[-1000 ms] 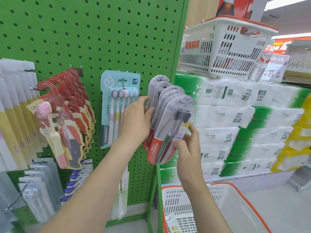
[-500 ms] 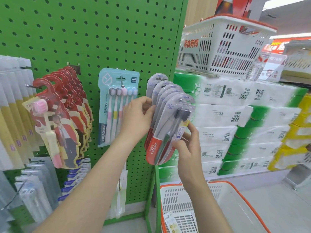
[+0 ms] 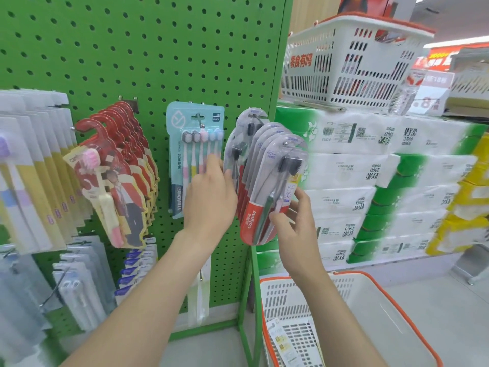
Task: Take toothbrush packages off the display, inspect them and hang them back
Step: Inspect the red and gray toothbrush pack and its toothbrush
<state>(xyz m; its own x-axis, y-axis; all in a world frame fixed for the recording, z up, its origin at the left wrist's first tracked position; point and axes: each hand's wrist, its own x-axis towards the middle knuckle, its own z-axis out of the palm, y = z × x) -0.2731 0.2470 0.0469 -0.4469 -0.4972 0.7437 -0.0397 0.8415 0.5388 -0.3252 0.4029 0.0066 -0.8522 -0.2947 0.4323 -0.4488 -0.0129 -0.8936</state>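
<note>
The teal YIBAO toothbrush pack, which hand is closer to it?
Left. The left hand overlaps the teal YIBAO pack at its lower right edge; the right hand is farther right, pinching the front Colgate pack.

Pale grey floor [image 3: 436, 300], green pegboard [image 3: 132, 49]

- Left hand [image 3: 209, 197]: bare, seen from the back, with slim fingers whose tips are blurred.
- Right hand [image 3: 293, 229]: bare, with short, plain nails on the thumb and fingers that show.
- Left forearm [image 3: 148, 300]: bare and slim from the wrist to the bottom edge of the view.
- Right forearm [image 3: 338, 319]: likewise bare from the wrist to the bottom edge.
</note>
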